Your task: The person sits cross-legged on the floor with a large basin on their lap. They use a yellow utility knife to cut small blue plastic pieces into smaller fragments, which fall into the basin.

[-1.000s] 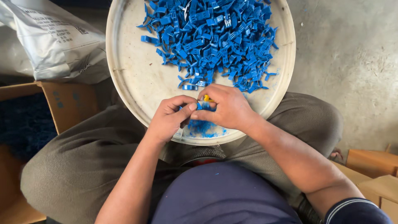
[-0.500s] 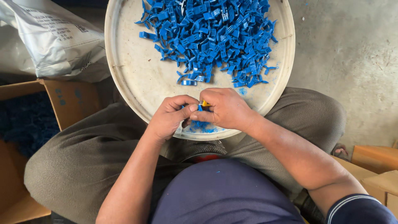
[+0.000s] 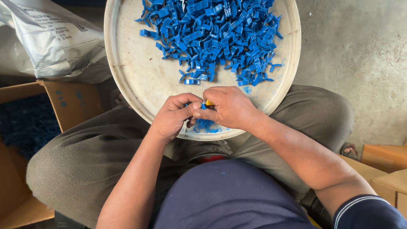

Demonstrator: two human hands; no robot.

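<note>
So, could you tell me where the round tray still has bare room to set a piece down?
The round tray is bare along its left side, between the rim and the pile of blue plastic pieces. A narrower bare band lies between the pile and the left hand and right hand. The far and right parts are crowded with pieces.

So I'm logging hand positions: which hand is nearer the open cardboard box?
Left. The left hand is toward the cardboard box side; the right hand lies beyond it, farther away.
</note>
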